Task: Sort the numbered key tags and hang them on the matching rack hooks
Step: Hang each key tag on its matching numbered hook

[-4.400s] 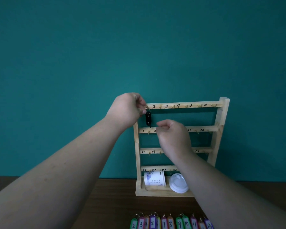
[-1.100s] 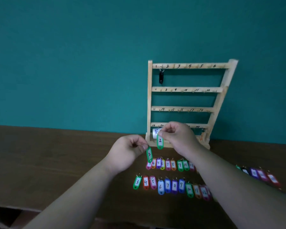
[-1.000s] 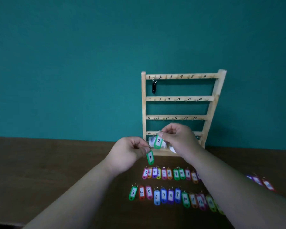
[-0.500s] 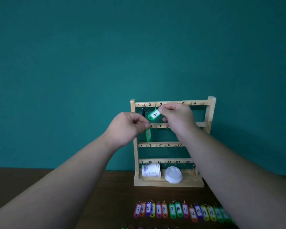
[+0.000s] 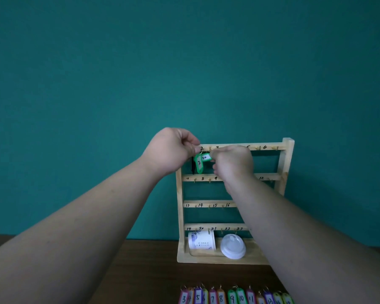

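A wooden key rack (image 5: pixel 286 163) with four numbered bars stands against the teal wall. Both hands are at the left end of its top bar, by the number 2. My left hand (image 5: pixel 170 150) pinches the ring of a green tag marked 2 (image 5: pixel 199 165), which hangs down. My right hand (image 5: pixel 232 163) holds a second green tag marked 2 (image 5: pixel 205 157), tilted, just right of the first. A black tag (image 5: pixel 193 166) hangs on the first hook, mostly hidden behind my left hand. A row of coloured numbered tags (image 5: pixel 233 297) lies on the table at the bottom edge.
The rack's base tray (image 5: pixel 184 256) holds a white roll with blue print (image 5: pixel 201 240) and a white round lid (image 5: pixel 233 246). The brown table (image 5: pixel 140 270) runs in front of the rack. My forearms cross the lower view.
Both hands rose from the table with a green 2 tag each. Over the last half second they closed in on the top bar's left end, the tags now side by side.
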